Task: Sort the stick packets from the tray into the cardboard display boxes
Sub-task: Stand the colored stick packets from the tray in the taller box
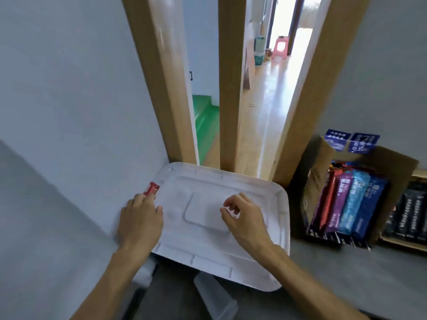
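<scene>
The red stick packet (151,188) pokes out past the fingertips of the left hand (138,224), at the left rim of the white tray (208,257). The fingers are closed over its near end and the thumb is spread out to the side over the tray. The right hand (242,218) hovers over the middle of the tray with its fingers curled in, pinching a small red-and-white piece (232,211); blur hides whether this is another packet. The tray lies on a grey surface, its far edge against a wooden door frame (231,112).

To the right of the tray, just beside it, stands the cardboard display box (315,181) with its brown flaps open and 2 blue printed flaps (351,142) at the top. Inside it 4 colours of standing packets (351,204) lean in a row: red, purple, light blue and dark blue. Further right, at the frame's edge, a second box (402,244) holds black packets (411,215) side by side.
</scene>
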Motion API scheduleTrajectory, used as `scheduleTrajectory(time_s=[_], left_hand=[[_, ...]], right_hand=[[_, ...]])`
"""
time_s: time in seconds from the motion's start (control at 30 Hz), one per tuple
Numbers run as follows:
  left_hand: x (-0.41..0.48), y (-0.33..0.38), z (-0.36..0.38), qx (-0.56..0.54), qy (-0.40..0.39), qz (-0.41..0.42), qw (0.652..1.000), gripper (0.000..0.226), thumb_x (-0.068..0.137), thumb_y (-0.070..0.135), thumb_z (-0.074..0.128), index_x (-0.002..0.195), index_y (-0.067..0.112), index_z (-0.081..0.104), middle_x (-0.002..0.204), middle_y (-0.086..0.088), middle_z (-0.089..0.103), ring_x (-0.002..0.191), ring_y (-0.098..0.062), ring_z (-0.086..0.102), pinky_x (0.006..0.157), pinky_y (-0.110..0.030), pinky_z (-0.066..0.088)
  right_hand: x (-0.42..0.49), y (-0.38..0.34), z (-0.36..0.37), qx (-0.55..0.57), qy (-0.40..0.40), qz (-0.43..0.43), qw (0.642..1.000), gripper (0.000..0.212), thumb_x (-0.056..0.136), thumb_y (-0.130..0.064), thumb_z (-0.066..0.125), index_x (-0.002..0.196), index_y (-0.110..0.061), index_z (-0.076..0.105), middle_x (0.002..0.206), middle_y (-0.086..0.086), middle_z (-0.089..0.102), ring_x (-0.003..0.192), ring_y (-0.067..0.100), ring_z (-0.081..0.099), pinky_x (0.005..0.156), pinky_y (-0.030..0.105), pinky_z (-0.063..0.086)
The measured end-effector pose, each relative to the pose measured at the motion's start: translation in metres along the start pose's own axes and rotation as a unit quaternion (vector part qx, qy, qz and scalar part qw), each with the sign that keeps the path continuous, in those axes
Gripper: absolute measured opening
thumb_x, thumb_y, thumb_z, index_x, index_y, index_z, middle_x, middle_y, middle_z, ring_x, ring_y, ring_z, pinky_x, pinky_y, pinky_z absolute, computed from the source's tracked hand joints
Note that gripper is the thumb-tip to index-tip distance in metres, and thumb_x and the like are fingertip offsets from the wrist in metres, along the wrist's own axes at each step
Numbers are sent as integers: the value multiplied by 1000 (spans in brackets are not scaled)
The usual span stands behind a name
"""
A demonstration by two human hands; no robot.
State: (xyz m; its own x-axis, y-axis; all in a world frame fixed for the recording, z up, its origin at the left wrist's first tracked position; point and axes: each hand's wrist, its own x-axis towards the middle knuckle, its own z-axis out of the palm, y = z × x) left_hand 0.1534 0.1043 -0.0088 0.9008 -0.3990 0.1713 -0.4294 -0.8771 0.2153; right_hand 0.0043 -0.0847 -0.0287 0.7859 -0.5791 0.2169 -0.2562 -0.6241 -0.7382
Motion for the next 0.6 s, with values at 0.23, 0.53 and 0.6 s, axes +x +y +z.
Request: scheduleTrajectory(time_s=[0.23, 0.53, 0.6], left_hand=[[-18, -21, 6, 2, -10, -71, 997, 24, 94, 15, 54, 116, 8, 62, 107, -7, 59, 88, -24, 60, 70, -34, 51], [-17, -18, 12, -46, 29, -95, 994, 26, 91, 11, 57, 117, 14, 59, 109, -5, 61, 92, -25, 63, 72, -37, 54], [-16, -17, 11, -37, 18, -97, 994, 17, 96, 18, 53, 112, 17, 59, 107, -1, 61, 90, -21, 63, 70, -33, 51]], right_hand=[[29, -23, 45, -34, -69, -11, 997, 6, 94, -27, 68, 95, -21, 66, 94, -11, 58, 80, 5, 54, 67, 6, 40], [39, -45, 64, -20, -128, -19, 991, 9, 97, -31, 65, 101, -23, 67, 95, -11, 63, 82, 4, 59, 75, 12, 50], [38, -49, 64, 0, -135, -5, 991, 8, 97, -30, 65, 101, -23, 67, 93, -11, 65, 82, 5, 61, 75, 15, 52]])
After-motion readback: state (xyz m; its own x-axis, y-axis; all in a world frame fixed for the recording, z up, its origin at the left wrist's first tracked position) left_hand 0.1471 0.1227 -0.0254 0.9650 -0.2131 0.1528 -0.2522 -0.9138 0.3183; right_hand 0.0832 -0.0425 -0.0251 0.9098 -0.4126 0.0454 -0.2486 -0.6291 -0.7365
